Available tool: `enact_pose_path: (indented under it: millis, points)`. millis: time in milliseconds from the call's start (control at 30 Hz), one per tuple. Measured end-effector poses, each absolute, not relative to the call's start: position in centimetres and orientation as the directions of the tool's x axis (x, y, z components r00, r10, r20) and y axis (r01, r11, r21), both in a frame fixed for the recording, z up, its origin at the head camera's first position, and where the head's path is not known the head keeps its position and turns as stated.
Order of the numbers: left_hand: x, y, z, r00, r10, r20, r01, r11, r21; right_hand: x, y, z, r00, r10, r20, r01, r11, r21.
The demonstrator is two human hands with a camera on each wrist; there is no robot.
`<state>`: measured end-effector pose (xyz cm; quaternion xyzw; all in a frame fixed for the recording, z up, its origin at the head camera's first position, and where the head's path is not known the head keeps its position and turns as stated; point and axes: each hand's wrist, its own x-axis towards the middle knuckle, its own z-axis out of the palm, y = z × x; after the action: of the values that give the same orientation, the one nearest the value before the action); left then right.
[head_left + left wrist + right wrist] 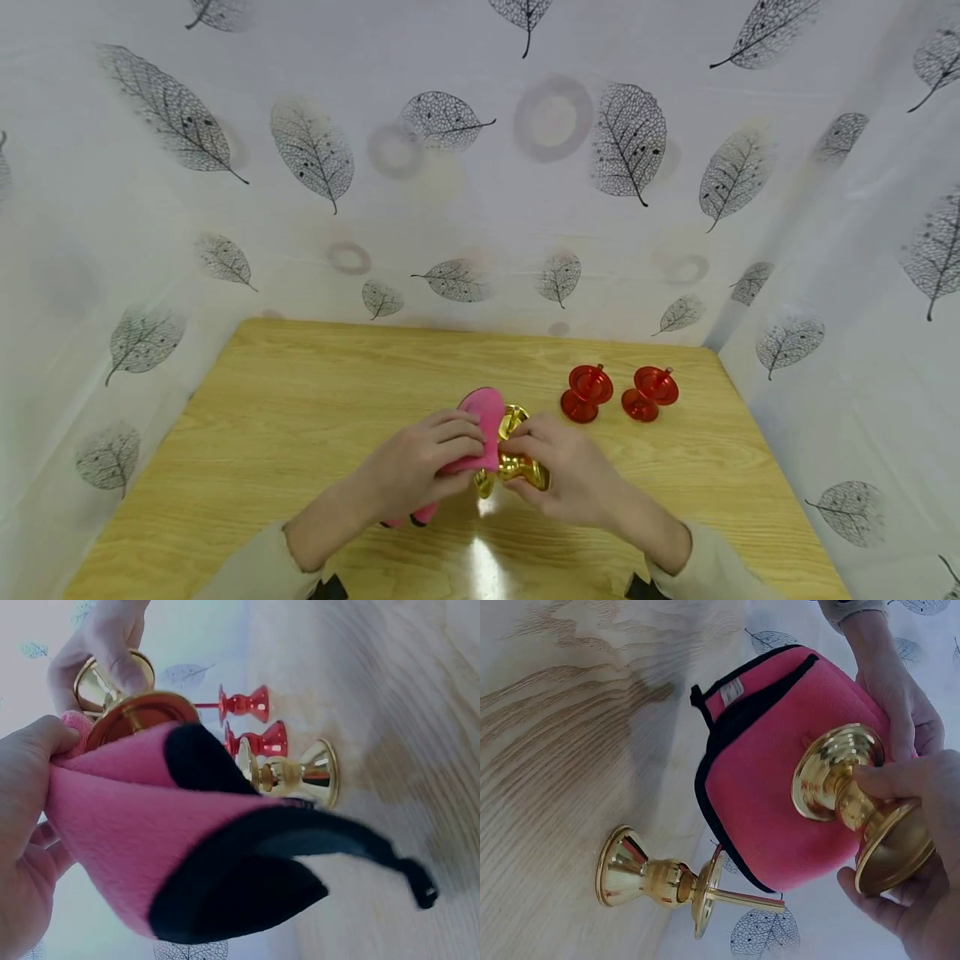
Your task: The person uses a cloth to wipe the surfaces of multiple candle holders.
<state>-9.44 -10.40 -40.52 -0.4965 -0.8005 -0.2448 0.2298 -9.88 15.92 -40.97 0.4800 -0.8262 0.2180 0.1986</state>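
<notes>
My left hand [420,462] grips a pink plush cloth [769,772] with black edging and a small white label. The cloth is folded over, and a black strap end dangles from it in the left wrist view. In my right hand [566,471] is a shiny gold candlestick [831,776], pinched at its stem between thumb and fingers, tilted well off upright. Its round foot lies against the pink cloth. A second gold candlestick [667,881] stands upright on the table close to both hands, its thin spike pointing up.
Two red candlesticks, one [585,393] beside the other [650,393], stand at the back right of the wooden table [322,375]. White curtains [480,200] printed with grey leaves hang behind the table and at both sides.
</notes>
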Motion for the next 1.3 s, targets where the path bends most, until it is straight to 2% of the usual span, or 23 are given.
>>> enact_pose_path:
  millis: [133,200,300,400,500,600,667,733,867,967,1033,1300]
  points:
    - [-9.4,-10.5,-40.6,-0.408,0.682,0.607,0.905,0.390,0.170,-9.9,15.8,-40.8,-0.278,-0.762,0.585,-0.928,0.371,0.042]
    - [-9.4,-10.5,-40.6,-0.393,0.690,0.608,0.910,0.388,0.148,-9.9,15.7,-40.6,-0.236,-0.771,0.591,-0.933,0.351,0.086]
    - [-9.4,-10.5,-40.5,-0.364,0.704,0.610,0.918,0.381,0.108,-9.9,15.6,-40.3,-0.233,-0.774,0.589,-0.935,0.344,0.083]
    - [-9.3,-10.6,-40.6,-0.339,0.716,0.610,0.923,0.377,0.071,-9.8,15.6,-40.3,-0.322,-0.769,0.553,-0.927,0.374,-0.020]
    - [-9.1,-10.6,-40.7,-0.329,0.727,0.603,0.925,0.378,0.048,-9.7,15.6,-40.2,-0.494,-0.743,0.453,-0.868,0.454,-0.203]
    - [-8.7,-10.6,-40.7,-0.320,0.737,0.595,0.925,0.378,0.029,-9.6,15.5,-40.0,-0.669,-0.676,0.310,-0.736,0.543,-0.405]
    - [-8.5,-10.6,-40.7,-0.314,0.743,0.592,0.923,0.385,0.006,-9.7,15.4,-39.8,-0.751,-0.623,0.221,-0.631,0.577,-0.519]
    - [-8.4,-10.5,-40.7,-0.296,0.748,0.594,0.921,0.388,-0.028,-9.8,15.2,-39.8,-0.806,-0.575,0.142,-0.527,0.585,-0.616]
    - [-8.4,-10.2,-40.9,-0.225,0.750,0.622,0.915,0.382,-0.129,-10.1,15.1,-40.0,-0.860,-0.510,0.009,-0.342,0.563,-0.753]
    - [-8.4,-10.1,-41.2,-0.162,0.747,0.645,0.907,0.370,-0.202,-10.6,15.2,-40.3,-0.874,-0.483,-0.047,-0.256,0.542,-0.801]
    - [-8.4,-10.0,-41.4,-0.140,0.750,0.647,0.901,0.367,-0.230,-10.9,15.2,-40.4,-0.881,-0.469,-0.057,-0.230,0.532,-0.815]
    - [-8.2,-10.1,-41.6,-0.164,0.752,0.638,0.901,0.378,-0.214,-11.0,15.2,-40.6,-0.904,-0.425,-0.041,-0.215,0.537,-0.816]
